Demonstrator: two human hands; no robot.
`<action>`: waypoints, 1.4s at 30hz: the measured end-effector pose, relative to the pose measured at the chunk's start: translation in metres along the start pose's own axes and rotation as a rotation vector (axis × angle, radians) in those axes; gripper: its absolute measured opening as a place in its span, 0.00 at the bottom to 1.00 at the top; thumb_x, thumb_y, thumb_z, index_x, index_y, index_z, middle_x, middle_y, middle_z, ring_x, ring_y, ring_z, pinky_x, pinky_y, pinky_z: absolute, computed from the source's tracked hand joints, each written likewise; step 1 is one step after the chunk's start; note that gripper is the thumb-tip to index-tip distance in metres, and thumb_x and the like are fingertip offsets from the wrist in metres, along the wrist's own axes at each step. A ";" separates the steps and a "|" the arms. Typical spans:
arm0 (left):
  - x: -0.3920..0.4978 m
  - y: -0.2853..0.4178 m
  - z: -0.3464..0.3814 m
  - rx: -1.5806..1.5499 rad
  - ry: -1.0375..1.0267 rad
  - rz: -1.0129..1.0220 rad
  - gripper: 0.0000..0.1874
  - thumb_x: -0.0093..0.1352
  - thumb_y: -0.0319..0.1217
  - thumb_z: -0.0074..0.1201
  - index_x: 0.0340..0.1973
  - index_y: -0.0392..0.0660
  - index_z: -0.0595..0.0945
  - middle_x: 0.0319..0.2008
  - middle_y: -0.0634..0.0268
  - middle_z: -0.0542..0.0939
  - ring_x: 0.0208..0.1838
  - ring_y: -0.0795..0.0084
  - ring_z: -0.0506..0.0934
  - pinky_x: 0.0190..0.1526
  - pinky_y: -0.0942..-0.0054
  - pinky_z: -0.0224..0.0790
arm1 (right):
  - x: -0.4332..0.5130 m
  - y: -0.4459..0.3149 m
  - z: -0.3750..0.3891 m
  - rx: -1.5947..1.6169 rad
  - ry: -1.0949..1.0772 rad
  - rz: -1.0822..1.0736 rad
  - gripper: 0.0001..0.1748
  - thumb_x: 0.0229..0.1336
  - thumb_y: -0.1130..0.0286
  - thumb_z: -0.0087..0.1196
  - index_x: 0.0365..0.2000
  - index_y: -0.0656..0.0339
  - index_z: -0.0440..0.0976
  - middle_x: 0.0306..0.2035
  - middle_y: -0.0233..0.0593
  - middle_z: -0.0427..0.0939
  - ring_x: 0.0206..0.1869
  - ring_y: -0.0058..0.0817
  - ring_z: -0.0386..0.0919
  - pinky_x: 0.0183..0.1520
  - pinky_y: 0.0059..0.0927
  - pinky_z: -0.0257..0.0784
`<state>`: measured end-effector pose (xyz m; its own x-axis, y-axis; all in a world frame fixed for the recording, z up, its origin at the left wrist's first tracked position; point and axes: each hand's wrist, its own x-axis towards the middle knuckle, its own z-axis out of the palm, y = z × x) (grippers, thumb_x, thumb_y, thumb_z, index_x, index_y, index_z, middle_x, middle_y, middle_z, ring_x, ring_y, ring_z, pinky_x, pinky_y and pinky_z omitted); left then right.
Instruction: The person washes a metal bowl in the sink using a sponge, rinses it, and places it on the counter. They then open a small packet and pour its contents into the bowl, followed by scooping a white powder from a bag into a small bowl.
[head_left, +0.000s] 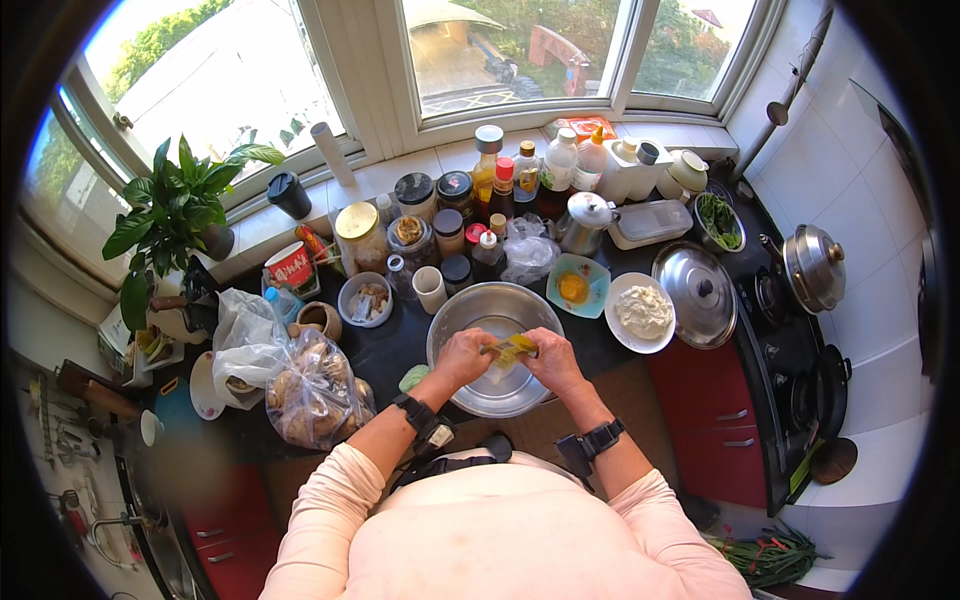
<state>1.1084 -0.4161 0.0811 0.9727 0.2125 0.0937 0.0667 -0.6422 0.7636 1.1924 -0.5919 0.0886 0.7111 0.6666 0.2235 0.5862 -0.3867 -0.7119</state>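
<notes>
Both of my hands are over a wide stainless-steel bowl (491, 401) at the counter's front edge. Between them is a small yellow printed packet (513, 348). My left hand (463, 358) pinches its left end, and my right hand (553, 360) grips the right end. Some pale matter shows at the bottom of the bowl, too unclear to name. Behind my right hand sits a pale turquoise square dish (559, 270) with beaten egg or a similar yellow-orange food (573, 288) in it. To its right, a white bowl (636, 346) holds a creamy white, dough-like mass (643, 312).
Left of the bowl lie a clear plastic bag of brown lumpy food (319, 390) and a white plastic bag (251, 345). A white cup (430, 290) stands close behind the bowl. Jars and bottles crowd the back, beside a metal kettle (589, 225). A steel lid (696, 292) rests at right.
</notes>
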 end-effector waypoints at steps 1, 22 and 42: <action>0.000 0.000 0.000 0.008 -0.004 -0.002 0.08 0.55 0.29 0.61 0.30 0.40 0.83 0.28 0.56 0.80 0.32 0.56 0.79 0.35 0.65 0.70 | 0.000 0.001 0.000 0.000 0.004 -0.001 0.10 0.41 0.78 0.62 0.29 0.63 0.77 0.29 0.42 0.77 0.34 0.40 0.77 0.37 0.34 0.72; -0.001 0.003 -0.001 0.057 -0.062 -0.013 0.06 0.55 0.30 0.59 0.28 0.47 0.84 0.30 0.61 0.80 0.36 0.55 0.78 0.38 0.62 0.71 | -0.006 0.003 0.014 -0.053 -0.019 -0.029 0.08 0.40 0.77 0.63 0.26 0.61 0.78 0.29 0.40 0.77 0.36 0.39 0.73 0.41 0.37 0.70; -0.003 0.005 -0.006 0.143 0.015 0.009 0.02 0.56 0.29 0.58 0.25 0.47 0.83 0.30 0.65 0.80 0.35 0.57 0.79 0.37 0.64 0.71 | -0.004 0.004 0.027 -0.010 -0.002 -0.047 0.07 0.40 0.78 0.62 0.26 0.61 0.77 0.28 0.41 0.74 0.37 0.42 0.73 0.41 0.38 0.69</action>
<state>1.1051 -0.4157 0.0881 0.9699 0.2168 0.1107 0.0901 -0.7424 0.6639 1.1814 -0.5791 0.0674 0.6822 0.6852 0.2553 0.6229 -0.3617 -0.6937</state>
